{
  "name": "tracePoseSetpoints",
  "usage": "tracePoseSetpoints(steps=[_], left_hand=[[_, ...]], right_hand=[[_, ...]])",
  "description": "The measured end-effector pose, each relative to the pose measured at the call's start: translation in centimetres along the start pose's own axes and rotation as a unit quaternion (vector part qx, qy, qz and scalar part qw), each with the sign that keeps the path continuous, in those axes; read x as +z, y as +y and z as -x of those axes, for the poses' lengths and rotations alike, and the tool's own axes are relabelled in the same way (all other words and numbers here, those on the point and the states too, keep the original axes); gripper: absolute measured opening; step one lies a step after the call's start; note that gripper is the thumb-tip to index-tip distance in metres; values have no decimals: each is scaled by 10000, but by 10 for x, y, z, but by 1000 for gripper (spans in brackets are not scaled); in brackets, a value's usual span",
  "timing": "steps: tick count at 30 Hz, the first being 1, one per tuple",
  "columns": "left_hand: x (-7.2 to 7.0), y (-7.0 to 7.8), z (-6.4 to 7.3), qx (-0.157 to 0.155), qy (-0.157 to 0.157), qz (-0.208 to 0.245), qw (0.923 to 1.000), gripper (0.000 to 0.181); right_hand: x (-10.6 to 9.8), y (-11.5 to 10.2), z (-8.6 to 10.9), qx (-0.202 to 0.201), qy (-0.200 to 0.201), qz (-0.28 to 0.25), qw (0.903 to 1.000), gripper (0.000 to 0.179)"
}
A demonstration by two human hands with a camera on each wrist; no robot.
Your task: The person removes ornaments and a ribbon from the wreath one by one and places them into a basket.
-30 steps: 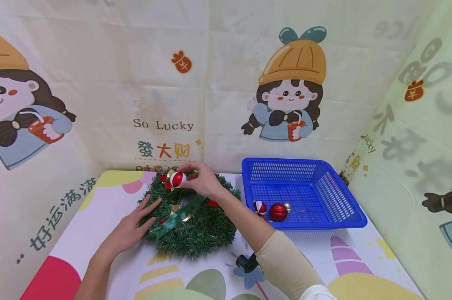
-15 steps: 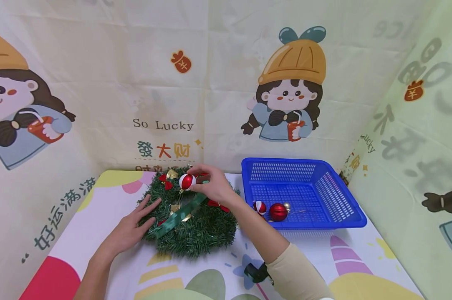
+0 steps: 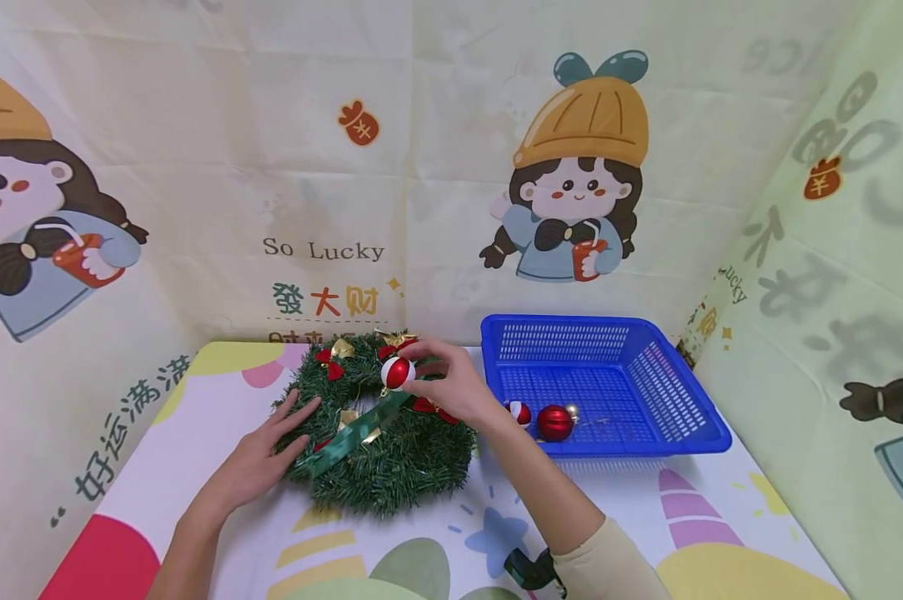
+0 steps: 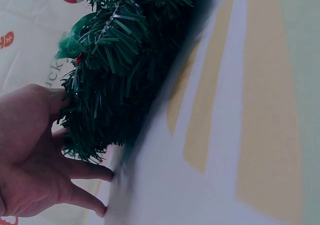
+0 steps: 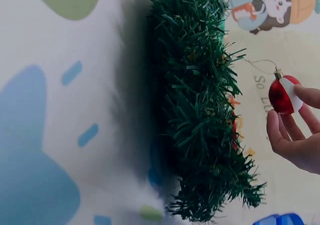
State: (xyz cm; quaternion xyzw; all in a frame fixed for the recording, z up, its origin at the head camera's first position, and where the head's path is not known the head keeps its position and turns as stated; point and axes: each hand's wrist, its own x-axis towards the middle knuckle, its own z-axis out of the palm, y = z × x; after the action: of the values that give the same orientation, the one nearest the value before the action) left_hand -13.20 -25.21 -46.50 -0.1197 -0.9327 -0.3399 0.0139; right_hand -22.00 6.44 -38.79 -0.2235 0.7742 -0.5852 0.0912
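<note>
A green artificial wreath [image 3: 391,467] lies on the table, trimmed with red bows [image 3: 330,364], gold bows and a green ribbon [image 3: 357,433] across its middle. Above its far right part, my right hand [image 3: 454,385] pinches a red-and-white bauble [image 3: 398,373] between thumb and fingertips. In the right wrist view this bauble [image 5: 284,95] has a gold cap and a thin loop, and hangs apart from the wreath. My left hand [image 3: 259,458] rests against the wreath's left side with spread fingers. In the left wrist view, two fingertips of that hand [image 4: 40,160] reach down near the table.
A blue plastic basket [image 3: 609,450] stands to the right of the wreath. Inside it are a red bauble [image 3: 555,423], a small pearly ball [image 3: 573,412] and another red-and-white bauble [image 3: 520,413]. A printed cloth wall [image 3: 436,167] rises behind the table.
My right hand has moved right across the wreath with the red-and-white bauble, uncovering the bows at the far side. My left hand has stayed in place.
</note>
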Motion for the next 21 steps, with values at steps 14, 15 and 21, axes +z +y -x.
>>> tracePoseSetpoints(steps=[14,15,21], left_hand=[[-1,1,1,-30,-22,31,10000,56],[-1,1,0,-32,-22,30,10000,56],[1,0,-1,-6,-14,7,10000,56]], right_hand=[[-22,7,30,197,396,-3,9990,39],[-24,7,32,201,413,-15,9989,39],[-32,9,40,113,537,-51,9985,40]])
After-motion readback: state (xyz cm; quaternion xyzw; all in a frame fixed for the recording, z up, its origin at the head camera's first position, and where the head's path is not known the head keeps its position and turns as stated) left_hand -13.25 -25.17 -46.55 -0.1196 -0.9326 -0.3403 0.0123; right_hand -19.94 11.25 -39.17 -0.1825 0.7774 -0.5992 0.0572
